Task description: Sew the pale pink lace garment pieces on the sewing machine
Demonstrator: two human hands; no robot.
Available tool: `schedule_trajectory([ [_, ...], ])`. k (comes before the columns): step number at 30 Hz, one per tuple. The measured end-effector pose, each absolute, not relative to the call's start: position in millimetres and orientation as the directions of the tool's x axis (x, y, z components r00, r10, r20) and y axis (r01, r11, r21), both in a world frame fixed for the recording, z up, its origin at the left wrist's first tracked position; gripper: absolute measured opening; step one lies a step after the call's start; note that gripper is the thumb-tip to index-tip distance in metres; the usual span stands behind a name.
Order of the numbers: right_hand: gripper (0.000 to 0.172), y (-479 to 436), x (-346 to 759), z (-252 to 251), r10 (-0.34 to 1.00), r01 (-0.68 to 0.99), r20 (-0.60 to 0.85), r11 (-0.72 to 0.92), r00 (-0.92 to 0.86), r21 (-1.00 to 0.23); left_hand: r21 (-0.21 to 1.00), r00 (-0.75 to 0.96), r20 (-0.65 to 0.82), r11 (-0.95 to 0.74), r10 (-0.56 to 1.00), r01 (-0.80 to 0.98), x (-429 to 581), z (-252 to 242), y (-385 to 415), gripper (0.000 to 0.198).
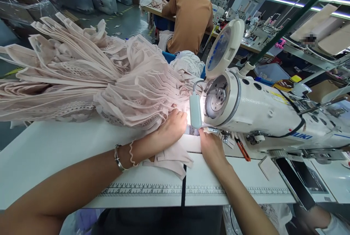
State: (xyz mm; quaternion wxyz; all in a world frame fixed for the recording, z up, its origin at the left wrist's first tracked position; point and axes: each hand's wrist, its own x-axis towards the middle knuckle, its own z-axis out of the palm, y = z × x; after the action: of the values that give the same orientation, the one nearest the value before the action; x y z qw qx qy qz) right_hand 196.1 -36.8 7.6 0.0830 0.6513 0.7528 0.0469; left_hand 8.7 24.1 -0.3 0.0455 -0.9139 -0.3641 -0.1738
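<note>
A large pile of pale pink lace-trimmed garments [136, 81] is heaped left of a white sewing machine [232, 96]. My left hand [175, 125] is closed at the pile's right edge, its curled fingers on the pink fabric. Below that wrist, a loose flap of pale pink fabric [173, 158] lies on the table. My right hand [213, 147] is beside the needle area, fingers drawn together; what the fingertips pinch, if anything, is hidden. A small lit lamp [195, 111] hangs between my hands and covers part of the sewing spot.
A printed ruler [142, 190] runs along the front edge of the white table [68, 151]. Orange-handled snips [243, 150] and a dark phone [295, 182] lie to the right. Ahead, a person in a brown top [190, 19] sits facing away. Plastic bins [79, 1] stand at back left.
</note>
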Motion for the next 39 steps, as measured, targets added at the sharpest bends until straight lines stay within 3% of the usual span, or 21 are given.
schedule_trajectory([
  [2, 0.045, -34, 197, 9, 0.99, 0.977, -0.078, 0.133, -0.121, 0.165, -0.14, 0.678, 0.29, -0.671, 0.675, 0.728, 10, 0, 19, 0.026],
  [4, 0.039, -35, 199, 10, 0.991, 0.983, -0.015, 0.137, -0.136, 0.126, -0.24, 0.703, 0.234, -0.661, 0.671, 0.711, 9, 5, 11, 0.024],
  [6, 0.031, -43, 199, 12, 0.967, 0.971, 0.081, 0.238, -0.24, 0.032, -0.255, 0.765, 0.208, -0.721, 0.61, 0.644, 4, 15, 0, 0.022],
  [9, 0.02, -65, 194, 16, 0.83, 0.81, 0.13, 0.558, -0.542, -0.18, -0.271, 0.831, 0.259, -0.789, 0.492, 0.552, -16, 33, -17, 0.02],
  [12, 0.018, -87, 189, 16, 0.782, 0.717, 0.179, 0.621, -0.598, -0.318, -0.334, 0.813, 0.323, -0.745, 0.485, 0.577, -43, 41, -32, 0.024],
  [15, 0.024, -97, 191, 12, 0.923, 0.718, 0.224, 0.385, -0.314, -0.58, -0.346, 0.805, 0.343, -0.732, 0.484, 0.587, -65, 41, -44, 0.028],
  [17, 0.022, -96, 194, 10, 0.996, 0.627, 0.052, 0.09, -0.079, -0.774, -0.31, 0.831, 0.357, -0.785, 0.427, 0.536, -70, 39, -49, 0.032],
  [19, 0.018, -91, 196, 11, 0.982, 0.537, -0.181, -0.176, 0.044, -0.825, -0.3, 0.862, 0.373, -0.835, 0.342, 0.461, -63, 38, -53, 0.031],
  [21, 0.012, -87, 194, 13, 0.964, 0.588, -0.252, -0.254, 0.087, -0.768, -0.345, 0.888, 0.395, -0.858, 0.235, 0.38, -49, 34, -54, 0.022],
  [24, 0.004, -84, 186, 17, 0.982, 0.85, -0.116, -0.186, 0.148, -0.492, -0.398, 0.921, 0.366, -0.872, 0.134, 0.285, -24, 19, -52, 0.023],
  [26, 0.009, -87, 185, 20, 0.984, 0.94, -0.071, -0.177, 0.163, -0.292, -0.354, 0.922, 0.313, -0.873, 0.228, 0.337, -14, 5, -50, 0.035],
  [30, 0.019, -103, 226, 31, 0.953, 0.947, 0.007, -0.3, 0.303, -0.113, -0.322, 0.843, 0.267, -0.782, 0.467, 0.534, -13, -10, -43, 0.048],
  [32, 0.021, -116, 267, 37, 0.89, 0.9, 0.143, -0.436, 0.433, -0.013, -0.334, 0.848, 0.279, -0.782, 0.451, 0.526, -15, -8, -39, 0.044],
  [34, 0.017, -130, 311, 41, 0.872, 0.883, 0.251, -0.456, 0.42, 0.106, -0.337, 0.873, 0.283, -0.811, 0.397, 0.478, -15, -1, -35, 0.043],
  [36, 0.018, -141, 348, 41, 0.878, 0.872, 0.238, -0.459, 0.416, 0.168, -0.32, 0.894, 0.282, -0.845, 0.347, 0.429, -11, 7, -32, 0.047],
  [39, 0.018, -147, 378, 38, 0.877, 0.873, 0.14, -0.475, 0.46, 0.106, -0.256, 0.905, 0.272, -0.883, 0.326, 0.394, -2, 15, -27, 0.043],
])
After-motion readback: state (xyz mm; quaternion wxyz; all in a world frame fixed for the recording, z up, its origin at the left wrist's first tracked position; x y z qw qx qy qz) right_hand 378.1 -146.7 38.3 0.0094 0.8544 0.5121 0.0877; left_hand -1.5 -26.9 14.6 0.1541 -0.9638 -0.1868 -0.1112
